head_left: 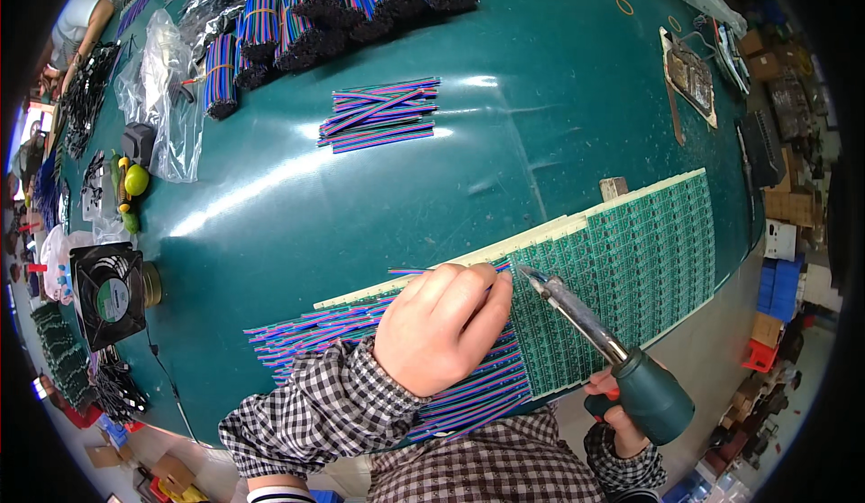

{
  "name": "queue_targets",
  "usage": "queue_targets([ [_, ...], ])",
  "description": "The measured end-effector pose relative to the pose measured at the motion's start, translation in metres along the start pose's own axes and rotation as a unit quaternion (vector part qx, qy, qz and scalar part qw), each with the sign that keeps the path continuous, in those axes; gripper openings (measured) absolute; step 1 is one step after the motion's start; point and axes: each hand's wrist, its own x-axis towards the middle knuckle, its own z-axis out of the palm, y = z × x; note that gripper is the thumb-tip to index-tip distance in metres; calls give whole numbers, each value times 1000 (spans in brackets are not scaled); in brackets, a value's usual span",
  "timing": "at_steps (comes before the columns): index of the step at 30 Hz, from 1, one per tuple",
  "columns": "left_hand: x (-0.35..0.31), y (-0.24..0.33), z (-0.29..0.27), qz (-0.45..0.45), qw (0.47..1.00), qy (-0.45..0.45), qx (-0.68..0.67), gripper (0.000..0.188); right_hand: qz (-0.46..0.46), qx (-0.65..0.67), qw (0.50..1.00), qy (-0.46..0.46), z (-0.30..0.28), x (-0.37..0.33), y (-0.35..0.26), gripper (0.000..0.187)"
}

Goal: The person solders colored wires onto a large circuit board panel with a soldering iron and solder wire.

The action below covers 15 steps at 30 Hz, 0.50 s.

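A striped ribbon wire (423, 271) is pinched in the curled left hand (441, 323) against the green circuit-board panel (631, 260) at the table's near edge, while the soldering iron (595, 332) is gripped by the right hand (617, 404); soldering seems underway, and a steady tip on the pad is called for next.

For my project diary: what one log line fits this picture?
left hand: presses striped wires | right hand: holds soldering iron | tip at green circuit boards

Glossy dark green worktable (297, 224) under bright overhead glare, cardboard boxes (782, 201) and blue crates (777, 285) on grey floor (721, 341) right of the grip
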Motion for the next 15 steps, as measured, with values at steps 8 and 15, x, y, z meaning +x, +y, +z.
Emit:
queue_targets([
  [8,-1,0,1,0,1000,0,2,37,57,-6,998,16,0,0,-9,43],
  [15,-1,-1,2,7,1000,3,0,36,51,-24,998,10,-4,-5,-1,41],
])
